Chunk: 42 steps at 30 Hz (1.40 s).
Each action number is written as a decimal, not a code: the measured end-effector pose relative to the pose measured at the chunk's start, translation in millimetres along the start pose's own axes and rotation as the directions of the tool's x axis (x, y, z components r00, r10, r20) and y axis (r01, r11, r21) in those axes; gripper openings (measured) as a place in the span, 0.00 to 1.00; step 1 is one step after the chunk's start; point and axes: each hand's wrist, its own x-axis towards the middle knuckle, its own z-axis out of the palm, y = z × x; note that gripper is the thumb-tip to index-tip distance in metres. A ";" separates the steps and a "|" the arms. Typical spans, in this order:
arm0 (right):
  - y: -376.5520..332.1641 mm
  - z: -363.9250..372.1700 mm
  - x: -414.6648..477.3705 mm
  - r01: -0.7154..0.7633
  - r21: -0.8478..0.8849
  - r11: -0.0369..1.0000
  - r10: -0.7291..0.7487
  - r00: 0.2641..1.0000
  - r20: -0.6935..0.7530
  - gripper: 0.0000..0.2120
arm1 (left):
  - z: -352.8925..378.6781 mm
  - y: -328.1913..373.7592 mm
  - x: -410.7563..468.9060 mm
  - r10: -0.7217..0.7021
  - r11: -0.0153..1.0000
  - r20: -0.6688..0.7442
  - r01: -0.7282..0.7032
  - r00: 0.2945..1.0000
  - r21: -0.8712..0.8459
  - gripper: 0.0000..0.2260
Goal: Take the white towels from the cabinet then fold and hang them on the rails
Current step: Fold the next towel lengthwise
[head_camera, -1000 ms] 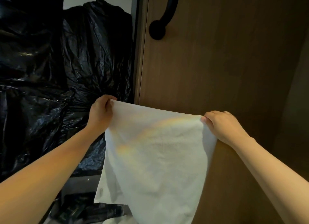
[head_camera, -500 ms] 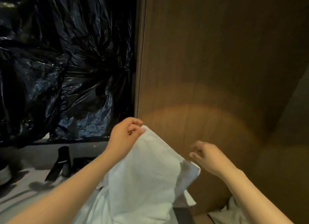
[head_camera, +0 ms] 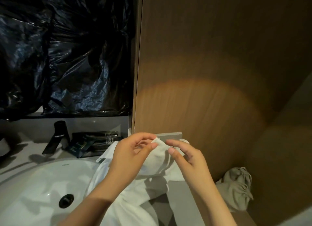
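Both forearms are cut off at the lower edge. The white towel [head_camera: 135, 200] also leaves the view there, draped over the sink [head_camera: 33, 183] rim. The left hand [head_camera: 133, 151] pinches its top corner between thumb and forefinger. The right hand [head_camera: 189, 158] curves beside that corner; whether it grips is unclear.

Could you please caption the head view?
Left hand pinches the corner of a white towel at the sink; right hand open alongside.
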 end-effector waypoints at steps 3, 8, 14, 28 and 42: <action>0.9 2.2 -1.0 -0.001 -0.023 1.000 0.001 1.000 0.010 0.07 | -0.7 2.6 -5.1 0.008 1.000 0.026 -0.008 1.000 -0.014 0.06; 3.6 7.3 -1.1 0.033 -0.085 0.996 -0.034 0.999 -0.010 0.08 | -10.4 -5.1 -14.4 -0.031 0.993 0.092 0.021 0.995 0.114 0.09; -2.4 14.6 0.0 0.009 -0.018 1.000 -0.008 0.998 0.065 0.07 | -17.3 -16.7 -24.6 -0.006 0.969 0.045 -0.005 0.999 0.248 0.09; -38.8 -11.9 26.2 0.195 -0.017 0.981 -0.196 0.975 -0.101 0.06 | -25.6 -28.7 7.3 0.151 0.947 0.194 -0.198 0.969 0.251 0.18; -84.3 -54.3 65.7 0.316 -0.254 0.914 -0.389 0.861 -0.328 0.05 | -35.2 -11.9 51.8 0.218 0.902 0.184 -0.270 0.958 0.338 0.04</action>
